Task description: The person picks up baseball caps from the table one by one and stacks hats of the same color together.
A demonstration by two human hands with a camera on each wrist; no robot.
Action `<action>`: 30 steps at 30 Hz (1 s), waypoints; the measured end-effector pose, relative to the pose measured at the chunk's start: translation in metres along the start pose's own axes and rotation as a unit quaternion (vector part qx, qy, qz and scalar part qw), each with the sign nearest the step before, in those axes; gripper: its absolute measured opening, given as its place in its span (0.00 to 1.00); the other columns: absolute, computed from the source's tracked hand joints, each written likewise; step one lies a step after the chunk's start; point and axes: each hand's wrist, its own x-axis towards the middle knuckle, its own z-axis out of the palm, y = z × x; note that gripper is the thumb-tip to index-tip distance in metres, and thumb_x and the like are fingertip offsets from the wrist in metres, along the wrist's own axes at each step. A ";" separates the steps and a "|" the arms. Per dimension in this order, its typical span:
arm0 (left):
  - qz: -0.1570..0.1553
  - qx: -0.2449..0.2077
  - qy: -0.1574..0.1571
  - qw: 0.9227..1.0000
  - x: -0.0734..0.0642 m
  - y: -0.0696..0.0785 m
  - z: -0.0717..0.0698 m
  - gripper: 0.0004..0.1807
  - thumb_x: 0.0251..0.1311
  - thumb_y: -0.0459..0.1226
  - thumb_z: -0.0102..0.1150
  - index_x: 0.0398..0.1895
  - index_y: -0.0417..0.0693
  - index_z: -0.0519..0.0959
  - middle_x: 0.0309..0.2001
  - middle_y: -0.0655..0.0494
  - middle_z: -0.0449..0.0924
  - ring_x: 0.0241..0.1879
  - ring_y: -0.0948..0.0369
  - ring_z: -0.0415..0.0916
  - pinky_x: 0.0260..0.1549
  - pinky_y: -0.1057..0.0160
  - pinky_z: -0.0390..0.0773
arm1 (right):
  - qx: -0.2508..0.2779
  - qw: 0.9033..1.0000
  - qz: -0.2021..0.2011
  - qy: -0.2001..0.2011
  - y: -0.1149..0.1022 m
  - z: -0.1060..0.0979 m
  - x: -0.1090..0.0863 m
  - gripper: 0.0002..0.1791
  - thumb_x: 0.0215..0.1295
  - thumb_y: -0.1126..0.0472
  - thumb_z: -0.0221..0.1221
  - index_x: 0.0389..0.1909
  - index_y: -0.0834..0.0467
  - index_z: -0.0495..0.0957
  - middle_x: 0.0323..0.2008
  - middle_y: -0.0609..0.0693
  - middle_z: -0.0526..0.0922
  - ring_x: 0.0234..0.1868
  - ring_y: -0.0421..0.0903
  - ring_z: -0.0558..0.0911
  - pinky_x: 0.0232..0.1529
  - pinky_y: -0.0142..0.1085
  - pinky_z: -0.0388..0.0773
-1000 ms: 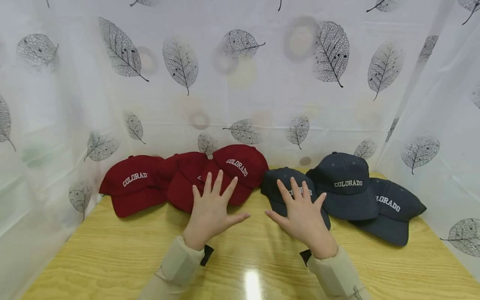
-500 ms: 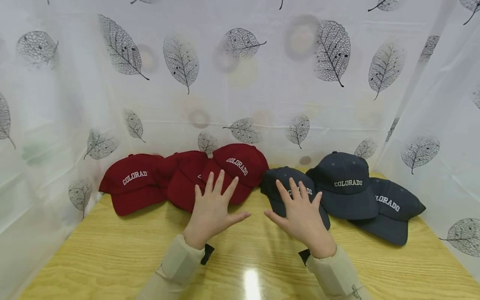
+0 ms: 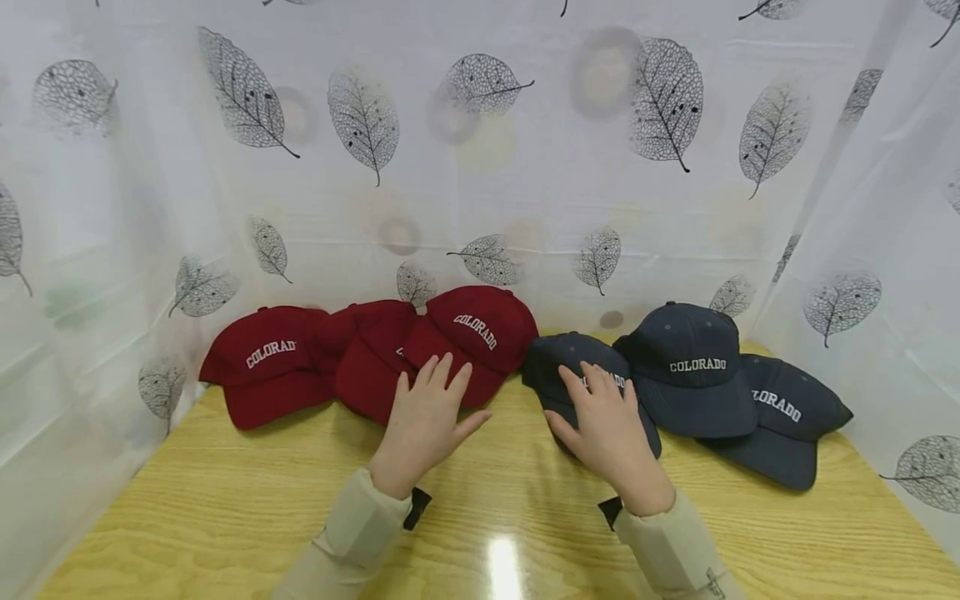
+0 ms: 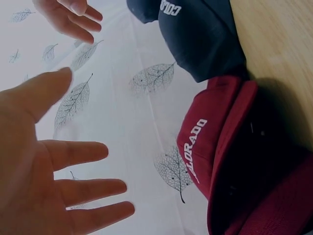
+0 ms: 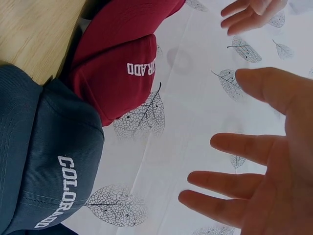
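Note:
My left hand point(image 3: 423, 425) is held over the table with fingers straight and thumb out, holding nothing. In the head view it overlaps the front of the red baseball caps, nearest the rightmost red cap point(image 3: 487, 329) lettered COLORADO. My right hand point(image 3: 611, 429) is spread likewise with nothing in it, overlapping the smallest-looking navy baseball cap point(image 3: 551, 354) and hiding part of its lettering. In the left wrist view a red cap point(image 4: 200, 132) shows beyond my fingers point(image 4: 93, 191). The right wrist view shows a navy cap point(image 5: 63, 152) apart from my fingertips.
More red caps, one at far left point(image 3: 262, 358) and one in the middle point(image 3: 360, 375), overlap in a row. Two further navy caps point(image 3: 690, 358) overlap at right. A pale leaf-print curtain point(image 3: 525, 183) stands behind the wooden table point(image 3: 495, 500).
Both hands stay in nearly the same place. Their fingers have drawn closer together and tipped slightly forward and down. The caps have not moved.

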 end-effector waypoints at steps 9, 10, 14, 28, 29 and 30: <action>0.066 0.015 0.089 0.994 -0.002 0.000 0.004 0.24 0.49 0.53 0.59 0.41 0.44 0.76 0.29 0.52 0.76 0.25 0.57 0.74 0.23 0.62 0.72 | 0.003 0.998 -0.040 0.048 0.009 0.000 -0.006 0.24 0.50 0.54 0.63 0.45 0.64 0.75 0.40 0.59 0.78 0.41 0.55 0.76 0.42 0.47 0.71; 0.072 0.016 0.100 0.992 -0.002 0.000 0.004 0.23 0.48 0.53 0.60 0.39 0.44 0.76 0.26 0.53 0.75 0.23 0.58 0.73 0.19 0.63 0.71 | 0.003 0.998 -0.043 0.054 0.010 0.001 -0.007 0.23 0.49 0.54 0.63 0.44 0.64 0.76 0.39 0.59 0.78 0.39 0.55 0.77 0.40 0.46 0.72; 0.086 0.014 0.124 0.988 -0.002 0.000 0.006 0.21 0.47 0.51 0.61 0.35 0.43 0.76 0.22 0.54 0.73 0.19 0.59 0.71 0.14 0.66 0.68 | 0.004 0.997 -0.038 0.061 0.015 0.001 -0.010 0.22 0.48 0.55 0.64 0.43 0.64 0.77 0.37 0.59 0.79 0.36 0.54 0.78 0.34 0.45 0.74; 0.105 -0.002 0.141 0.984 -0.002 0.003 0.014 0.17 0.45 0.47 0.64 0.22 0.46 0.70 0.14 0.57 0.63 0.14 0.60 0.66 0.09 0.68 0.62 | -0.021 0.998 -0.014 0.062 0.039 0.003 -0.022 0.20 0.46 0.58 0.65 0.40 0.65 0.77 0.32 0.59 0.79 0.27 0.55 0.77 0.25 0.45 0.73; 0.105 -0.001 0.139 0.985 -0.002 0.003 0.014 0.17 0.45 0.47 0.64 0.21 0.46 0.69 0.14 0.57 0.63 0.14 0.60 0.66 0.09 0.68 0.62 | -0.023 0.998 -0.012 0.063 0.042 0.002 -0.023 0.20 0.46 0.58 0.65 0.40 0.65 0.77 0.31 0.59 0.79 0.26 0.55 0.77 0.25 0.45 0.73; 0.105 -0.001 0.138 0.985 -0.002 0.004 0.014 0.17 0.45 0.47 0.64 0.21 0.46 0.69 0.14 0.57 0.62 0.14 0.60 0.66 0.09 0.68 0.61 | -0.025 0.998 -0.010 0.064 0.044 0.002 -0.024 0.20 0.46 0.58 0.65 0.40 0.65 0.77 0.31 0.60 0.79 0.26 0.55 0.77 0.24 0.45 0.73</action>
